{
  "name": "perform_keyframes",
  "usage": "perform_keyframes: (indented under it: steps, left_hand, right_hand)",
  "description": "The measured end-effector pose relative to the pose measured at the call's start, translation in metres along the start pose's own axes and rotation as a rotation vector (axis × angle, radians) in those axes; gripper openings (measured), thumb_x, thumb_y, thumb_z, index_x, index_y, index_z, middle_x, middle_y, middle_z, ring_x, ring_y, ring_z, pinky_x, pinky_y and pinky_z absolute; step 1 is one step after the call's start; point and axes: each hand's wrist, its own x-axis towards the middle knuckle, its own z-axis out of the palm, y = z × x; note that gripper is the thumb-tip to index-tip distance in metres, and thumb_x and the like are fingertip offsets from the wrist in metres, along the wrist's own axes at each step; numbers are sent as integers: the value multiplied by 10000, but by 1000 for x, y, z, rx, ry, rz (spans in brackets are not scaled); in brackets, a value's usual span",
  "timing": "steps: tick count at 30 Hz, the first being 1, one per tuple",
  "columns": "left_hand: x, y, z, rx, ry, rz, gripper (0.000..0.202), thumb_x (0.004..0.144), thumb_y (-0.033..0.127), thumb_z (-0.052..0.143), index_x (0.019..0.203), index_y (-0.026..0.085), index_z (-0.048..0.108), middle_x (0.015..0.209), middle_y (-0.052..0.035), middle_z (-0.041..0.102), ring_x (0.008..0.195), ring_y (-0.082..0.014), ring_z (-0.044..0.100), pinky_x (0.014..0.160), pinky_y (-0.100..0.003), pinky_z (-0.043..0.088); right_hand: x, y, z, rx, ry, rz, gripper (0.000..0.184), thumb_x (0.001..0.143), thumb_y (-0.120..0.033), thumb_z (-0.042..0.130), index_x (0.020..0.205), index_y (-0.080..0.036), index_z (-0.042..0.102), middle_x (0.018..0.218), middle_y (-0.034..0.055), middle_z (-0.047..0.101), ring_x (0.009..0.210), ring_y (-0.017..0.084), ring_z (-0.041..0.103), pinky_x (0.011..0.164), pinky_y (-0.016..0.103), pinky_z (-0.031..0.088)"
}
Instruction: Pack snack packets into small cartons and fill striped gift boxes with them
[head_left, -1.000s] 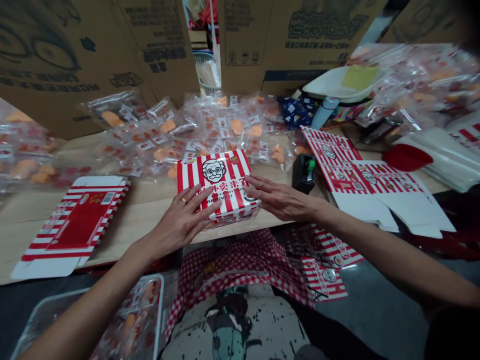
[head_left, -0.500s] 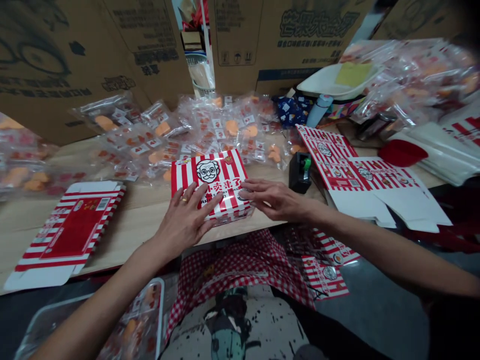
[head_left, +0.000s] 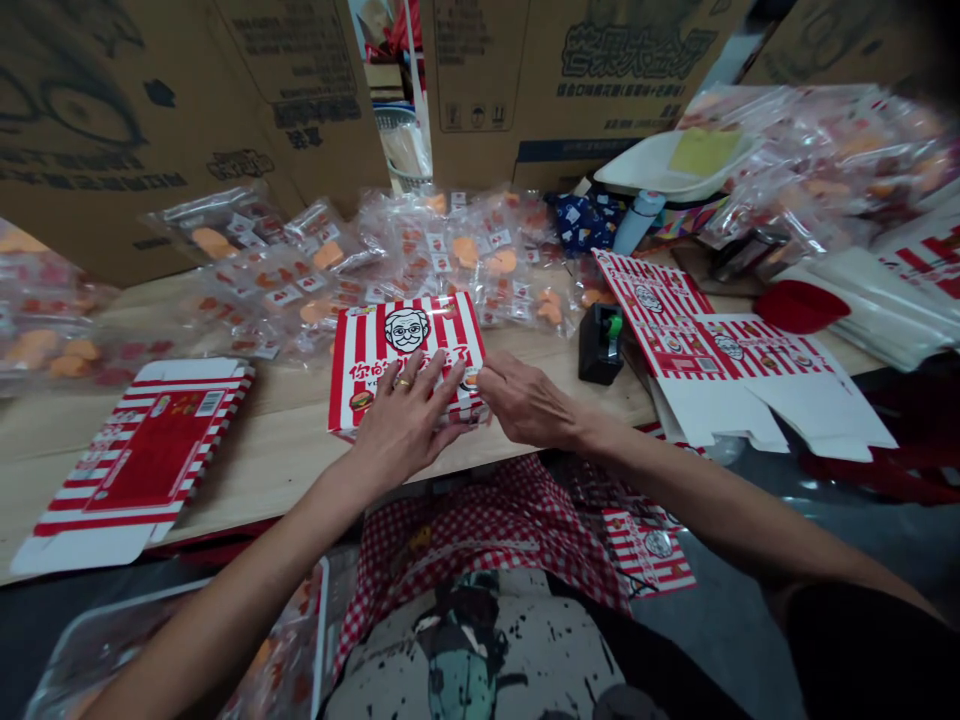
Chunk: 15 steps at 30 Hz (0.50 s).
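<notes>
A red-and-white striped carton (head_left: 375,350) with a cartoon face lies flat near the front edge of the wooden table (head_left: 285,450). My left hand (head_left: 409,420) rests on its lid, fingers stretched flat, a ring on one finger. My right hand (head_left: 521,400) touches the carton's right end, its fingertips pressed against the side near the corner. Whether those fingers pinch a flap is hidden.
Flat unfolded striped cartons lie at the left (head_left: 142,450) and right (head_left: 720,350). Clear packets of orange sweets (head_left: 420,250) cover the table's back. A black tape dispenser (head_left: 600,340) stands right of the carton. Big cardboard boxes (head_left: 150,110) wall the back. A tray of packets (head_left: 285,640) sits below.
The carton has shifted left and turned square to me. My left hand slid further onto the lid; my right hand moved in to the carton's right end.
</notes>
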Motion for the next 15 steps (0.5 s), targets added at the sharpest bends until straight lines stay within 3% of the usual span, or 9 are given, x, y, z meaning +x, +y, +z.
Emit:
perform_keyframes:
  steps: [4,10,12,15]
  left_hand:
    - [4,-3,-1,14,46,-7,700,977,511,556,1580,252,311,1648,-151,366,1536,-384,293,1239,-580,223]
    - [9,-8,8,8,168,9,570,1014,469,501,1516,203,451,1594,-156,456,1493,-353,391,1223,-534,297]
    - [10,-9,8,16,200,7,512,1025,438,488,1482,209,501,1584,-148,473,1488,-348,404,1210,-540,322]
    - [11,-10,5,21,246,8,471,1023,429,501,1440,217,555,1552,-141,514,1453,-352,453,1170,-558,376]
  right_hand:
    - [3,9,8,-87,13,-96,214,960,-85,327,918,-183,513,860,87,541,777,228,455,665,335,416]
    - [10,21,8,-117,24,-99,193,932,-66,358,904,-194,500,833,70,546,746,215,468,638,321,386]
    - [9,21,2,-4,89,-68,167,932,-66,389,922,-199,488,839,54,548,746,197,496,651,306,418]
    - [-4,13,-5,154,259,106,175,917,-54,456,996,-204,497,848,29,549,752,176,549,670,284,466]
